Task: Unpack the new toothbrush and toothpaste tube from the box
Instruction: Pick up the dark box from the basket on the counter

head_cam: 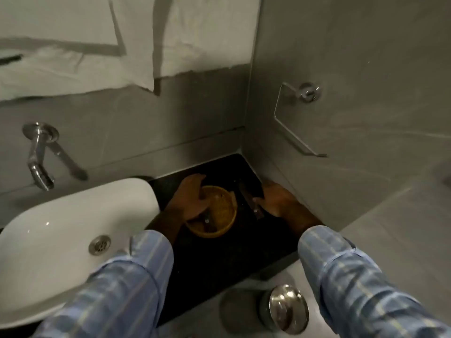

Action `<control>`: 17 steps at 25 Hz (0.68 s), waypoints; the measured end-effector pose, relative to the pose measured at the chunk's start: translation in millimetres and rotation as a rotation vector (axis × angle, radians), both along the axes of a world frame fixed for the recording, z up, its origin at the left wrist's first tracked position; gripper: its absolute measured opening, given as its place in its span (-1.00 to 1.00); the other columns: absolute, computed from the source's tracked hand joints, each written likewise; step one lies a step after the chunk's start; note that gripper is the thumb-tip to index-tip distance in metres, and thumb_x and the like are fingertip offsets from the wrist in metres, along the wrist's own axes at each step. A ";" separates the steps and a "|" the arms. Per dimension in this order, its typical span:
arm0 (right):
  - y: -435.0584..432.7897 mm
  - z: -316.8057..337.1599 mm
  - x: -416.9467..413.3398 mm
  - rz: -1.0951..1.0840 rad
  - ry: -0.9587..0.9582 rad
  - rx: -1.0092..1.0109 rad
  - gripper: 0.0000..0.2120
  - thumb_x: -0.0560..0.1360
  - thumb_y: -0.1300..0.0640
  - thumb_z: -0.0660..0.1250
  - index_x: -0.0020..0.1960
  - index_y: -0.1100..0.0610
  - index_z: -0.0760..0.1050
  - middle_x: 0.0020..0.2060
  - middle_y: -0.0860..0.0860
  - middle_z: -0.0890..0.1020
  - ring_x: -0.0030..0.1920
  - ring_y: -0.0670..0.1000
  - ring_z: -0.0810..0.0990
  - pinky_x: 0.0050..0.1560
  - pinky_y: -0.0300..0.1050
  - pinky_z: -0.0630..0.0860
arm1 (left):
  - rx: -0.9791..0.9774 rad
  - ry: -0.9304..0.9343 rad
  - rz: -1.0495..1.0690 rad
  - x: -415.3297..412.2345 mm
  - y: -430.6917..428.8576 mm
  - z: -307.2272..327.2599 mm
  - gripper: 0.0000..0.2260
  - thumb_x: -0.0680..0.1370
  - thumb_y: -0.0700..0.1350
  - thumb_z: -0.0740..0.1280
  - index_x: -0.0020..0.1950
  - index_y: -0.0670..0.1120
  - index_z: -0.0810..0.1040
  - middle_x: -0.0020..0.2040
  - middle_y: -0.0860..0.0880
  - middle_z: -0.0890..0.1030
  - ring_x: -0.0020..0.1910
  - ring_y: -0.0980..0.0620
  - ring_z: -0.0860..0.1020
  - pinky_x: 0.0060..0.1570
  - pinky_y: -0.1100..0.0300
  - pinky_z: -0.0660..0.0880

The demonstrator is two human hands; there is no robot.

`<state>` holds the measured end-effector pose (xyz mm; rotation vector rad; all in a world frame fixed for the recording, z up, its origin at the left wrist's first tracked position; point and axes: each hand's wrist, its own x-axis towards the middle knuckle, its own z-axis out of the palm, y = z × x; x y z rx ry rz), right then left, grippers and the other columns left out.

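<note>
A dim grey-tiled bathroom corner is holding a black desk (219,259) beside a white sink (61,215). The left hand (192,198) is curling over the rim of a yellow wicker basket (217,213), while the right hand (275,201) is gripping a long, dark, narrow box (251,193) just beside it. Unpacking is seemingly only beginning: the box looks closed, so next an end flap needs opening.

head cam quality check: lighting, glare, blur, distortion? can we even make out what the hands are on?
Head view: dim, the black counter swallows detail; the left hand rests on a yellow basket, the right hand holds a dark box too murky to read. Glare on the sink and the steel lid. Sleeves soft; wide-angle bends the wall lines.
</note>
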<state>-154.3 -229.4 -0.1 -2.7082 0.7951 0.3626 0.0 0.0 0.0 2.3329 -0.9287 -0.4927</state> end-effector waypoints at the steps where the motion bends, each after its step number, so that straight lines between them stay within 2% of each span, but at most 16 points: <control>1: 0.2 -15.3 1.3 -0.008 0.077 0.007 -0.40 0.58 -0.14 0.25 0.45 0.25 0.34 0.41 0.23 0.43 0.38 0.23 0.43 0.37 0.07 0.39 | 0.032 0.000 0.000 -8.8 6.2 -18.8 -0.21 0.41 0.13 0.51 0.54 -0.13 0.32 0.54 -0.17 0.31 0.54 -0.18 0.25 0.48 -0.10 0.28; 3: -0.8 -47.6 4.1 -0.072 0.128 0.057 -0.45 0.57 -0.12 0.29 0.37 0.26 0.40 0.34 0.24 0.47 0.29 0.24 0.49 0.24 0.07 0.46 | 0.060 -0.081 -0.008 -30.4 22.3 -61.5 -0.19 0.38 0.20 0.50 0.51 -0.15 0.35 0.53 -0.18 0.32 0.55 -0.22 0.20 0.50 -0.13 0.24; 6: 2.9 -89.8 7.1 -0.146 0.139 0.078 -0.49 0.55 -0.11 0.33 0.32 0.25 0.46 0.27 0.23 0.50 0.21 0.26 0.54 0.12 0.09 0.53 | 0.169 -0.121 0.026 -72.6 53.3 -120.5 -0.17 0.41 0.35 0.33 0.53 -0.12 0.31 0.56 -0.16 0.28 0.56 -0.19 0.18 0.52 -0.12 0.21; 11: 1.2 -141.8 24.9 -0.276 0.129 0.095 -0.45 0.56 -0.12 0.32 0.36 0.27 0.48 0.31 0.27 0.50 0.25 0.29 0.53 0.18 0.18 0.56 | 0.405 -0.060 0.055 -104.2 83.3 -183.2 -0.15 0.45 0.39 0.24 0.59 -0.10 0.22 0.64 -0.13 0.12 0.61 -0.15 0.05 0.55 -0.18 0.08; 17: -6.8 -158.2 30.5 -0.288 0.117 0.002 -0.61 0.58 0.07 0.31 0.27 0.34 0.48 0.22 0.30 0.53 0.19 0.32 0.55 0.15 0.18 0.55 | 0.528 -0.237 -0.010 -108.6 83.8 -195.0 -0.18 0.50 0.41 0.06 0.59 -0.11 0.22 0.63 -0.18 0.13 0.60 -0.18 0.09 0.54 -0.23 0.02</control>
